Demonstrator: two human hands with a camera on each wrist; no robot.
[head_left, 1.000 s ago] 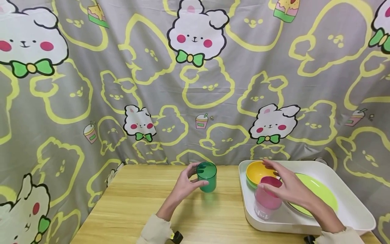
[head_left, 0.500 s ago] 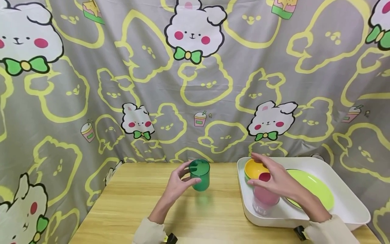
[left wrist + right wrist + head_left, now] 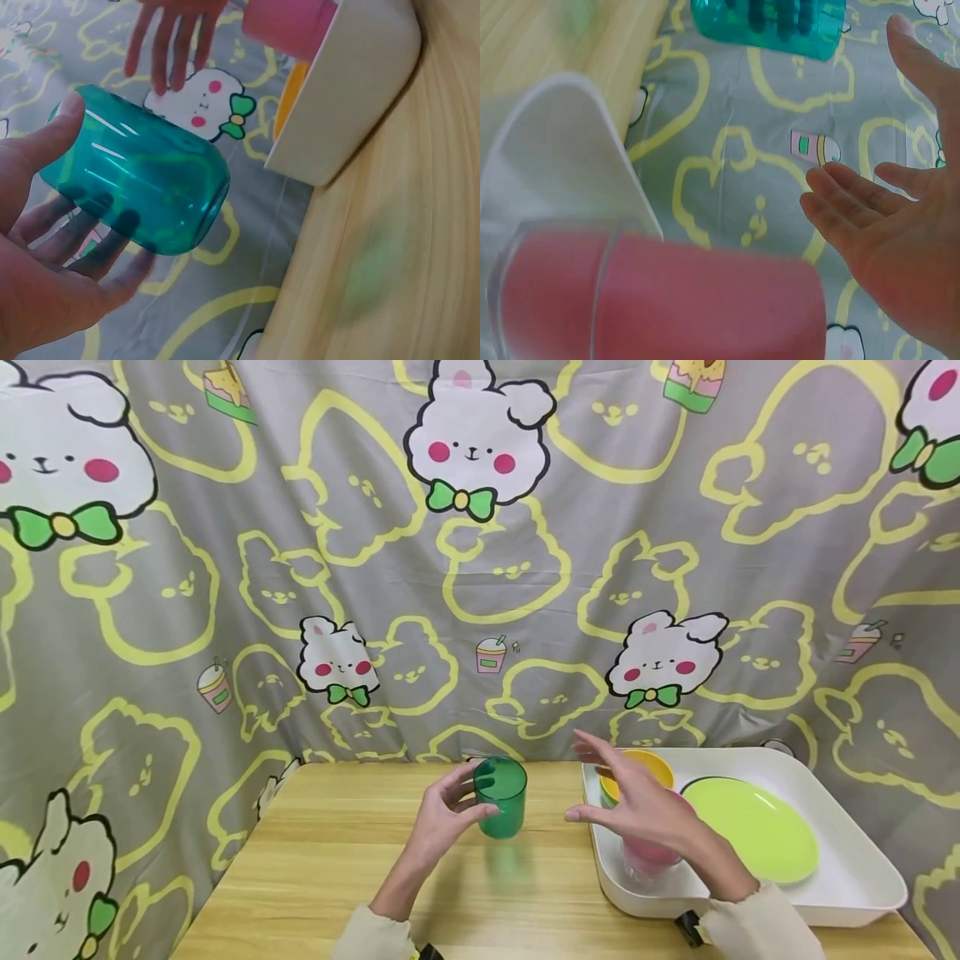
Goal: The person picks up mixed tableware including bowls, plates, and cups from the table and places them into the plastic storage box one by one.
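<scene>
In the head view my left hand [image 3: 442, 814] holds a translucent green cup [image 3: 501, 800] upright above the wooden table. The left wrist view shows the thumb on one side of the green cup [image 3: 142, 172] and the fingers round the other. My right hand [image 3: 645, 802] is spread, thumb apart from the fingers, with nothing between them. It hovers over the left side of the white tray, in front of a pink cup [image 3: 648, 853] and partly hiding it. In the right wrist view the pink cup [image 3: 705, 296] stands beside the right hand [image 3: 900, 225], apart from it.
The white tray [image 3: 862, 877] stands on the right of the wooden table [image 3: 337, 843]. A yellow bowl [image 3: 651, 766], stacked on a green one, and a lime-green plate [image 3: 757, 831] lie in it. The pink cup sits in a clear cup. A patterned curtain [image 3: 420, 568] hangs behind.
My right hand has moved left, away from over the pink cup toward the green cup. My left hand keeps its hold on the green cup, with only a slight shift.
</scene>
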